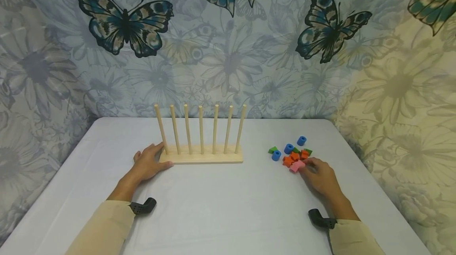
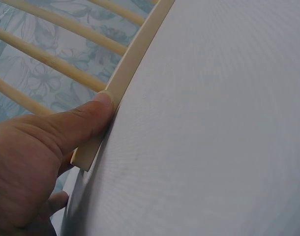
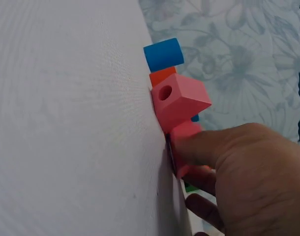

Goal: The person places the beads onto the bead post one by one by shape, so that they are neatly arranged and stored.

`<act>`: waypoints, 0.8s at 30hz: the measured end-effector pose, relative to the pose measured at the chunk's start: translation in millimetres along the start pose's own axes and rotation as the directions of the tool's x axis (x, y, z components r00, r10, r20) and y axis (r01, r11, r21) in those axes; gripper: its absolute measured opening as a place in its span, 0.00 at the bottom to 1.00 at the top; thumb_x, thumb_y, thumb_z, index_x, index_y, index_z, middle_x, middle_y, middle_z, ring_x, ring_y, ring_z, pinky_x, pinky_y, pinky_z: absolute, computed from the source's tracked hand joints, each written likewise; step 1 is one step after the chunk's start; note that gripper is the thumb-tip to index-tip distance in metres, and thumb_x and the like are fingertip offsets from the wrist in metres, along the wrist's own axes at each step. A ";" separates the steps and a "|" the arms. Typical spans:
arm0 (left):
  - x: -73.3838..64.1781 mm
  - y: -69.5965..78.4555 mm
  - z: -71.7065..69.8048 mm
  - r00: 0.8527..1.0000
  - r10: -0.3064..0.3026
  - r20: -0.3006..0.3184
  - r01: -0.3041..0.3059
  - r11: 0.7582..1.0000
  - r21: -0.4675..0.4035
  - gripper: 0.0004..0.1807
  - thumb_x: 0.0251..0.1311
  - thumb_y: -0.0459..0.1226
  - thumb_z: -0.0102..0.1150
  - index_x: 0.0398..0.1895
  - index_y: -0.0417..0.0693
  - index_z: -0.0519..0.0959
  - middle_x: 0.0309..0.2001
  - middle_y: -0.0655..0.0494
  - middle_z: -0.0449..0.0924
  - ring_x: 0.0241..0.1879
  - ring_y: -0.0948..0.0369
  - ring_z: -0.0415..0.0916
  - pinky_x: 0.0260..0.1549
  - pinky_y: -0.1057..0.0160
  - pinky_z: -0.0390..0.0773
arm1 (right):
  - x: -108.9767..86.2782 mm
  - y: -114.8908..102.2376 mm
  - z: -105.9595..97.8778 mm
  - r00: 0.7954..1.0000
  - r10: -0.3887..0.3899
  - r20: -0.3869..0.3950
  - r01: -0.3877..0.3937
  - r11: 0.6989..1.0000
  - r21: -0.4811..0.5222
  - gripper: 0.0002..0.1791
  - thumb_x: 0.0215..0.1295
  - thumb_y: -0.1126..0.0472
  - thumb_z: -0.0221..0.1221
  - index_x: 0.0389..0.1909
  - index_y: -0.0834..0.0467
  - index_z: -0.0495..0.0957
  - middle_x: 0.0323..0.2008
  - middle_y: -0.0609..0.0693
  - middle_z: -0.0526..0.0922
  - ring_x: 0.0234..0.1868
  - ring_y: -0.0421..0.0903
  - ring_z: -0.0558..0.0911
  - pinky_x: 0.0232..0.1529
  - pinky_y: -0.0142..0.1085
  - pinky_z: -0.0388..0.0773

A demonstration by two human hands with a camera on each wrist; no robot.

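A pale wooden peg rack (image 1: 204,159) with several upright pegs stands on the table. My left hand (image 1: 147,162) grips its left end; the thumb (image 2: 86,118) lies along the front edge and the other fingers reach behind the base. At the right, my right hand (image 1: 322,177) is at the near side of a small pile of coloured beads. Its thumb and fingers pinch a pink bead (image 3: 185,140), partly covered by the thumb. Right beside that lies another pink bead (image 3: 189,93), angular, with a round hole in one face.
Around the pink beads lie orange star-shaped beads (image 1: 287,162), blue cylinder beads (image 1: 301,140) and green triangular beads (image 1: 272,149). All rest on a white-covered table (image 1: 228,207), whose far edge meets a butterfly-patterned wall (image 1: 231,65).
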State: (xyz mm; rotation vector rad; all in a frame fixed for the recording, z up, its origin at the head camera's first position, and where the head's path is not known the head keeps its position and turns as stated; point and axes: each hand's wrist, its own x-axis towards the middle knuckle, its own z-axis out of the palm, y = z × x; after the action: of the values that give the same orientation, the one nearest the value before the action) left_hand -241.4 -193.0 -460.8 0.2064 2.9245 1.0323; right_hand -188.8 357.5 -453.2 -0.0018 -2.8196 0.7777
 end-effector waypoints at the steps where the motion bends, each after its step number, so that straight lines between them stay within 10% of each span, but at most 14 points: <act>1: 0.0 -0.4 -0.2 1.000 -0.001 -0.002 0.001 1.000 0.000 0.50 0.51 0.52 0.70 0.71 0.36 0.59 0.68 0.33 0.59 0.69 0.37 0.45 0.61 0.34 0.32 | 0.1 -0.9 0.0 1.000 -0.010 -0.001 0.010 1.000 0.003 0.13 0.65 0.61 0.61 0.46 0.65 0.77 0.46 0.65 0.79 0.54 0.66 0.72 0.54 0.63 0.65; 20: -2.5 1.9 -1.5 1.000 -0.003 0.011 0.003 1.000 -0.009 0.50 0.51 0.53 0.70 0.71 0.37 0.59 0.68 0.34 0.59 0.70 0.39 0.46 0.62 0.35 0.31 | -2.9 -20.0 -21.1 0.994 -0.029 -0.101 0.035 0.998 0.057 0.17 0.63 0.67 0.62 0.52 0.67 0.76 0.42 0.64 0.82 0.41 0.61 0.82 0.42 0.53 0.79; 24: -3.2 2.8 -2.1 1.000 -0.010 0.013 0.010 1.000 -0.011 0.51 0.50 0.54 0.70 0.71 0.38 0.59 0.68 0.34 0.59 0.70 0.39 0.46 0.61 0.35 0.30 | -1.3 -32.7 -34.9 0.987 -0.055 -0.149 0.070 0.993 0.093 0.16 0.63 0.65 0.63 0.50 0.66 0.78 0.40 0.61 0.82 0.39 0.56 0.81 0.39 0.35 0.79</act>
State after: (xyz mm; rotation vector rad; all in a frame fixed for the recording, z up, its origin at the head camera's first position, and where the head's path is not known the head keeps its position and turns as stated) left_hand -238.1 -192.5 -457.4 0.1967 2.9047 1.0417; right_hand -178.5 346.9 -407.7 0.0431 -2.6281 0.8643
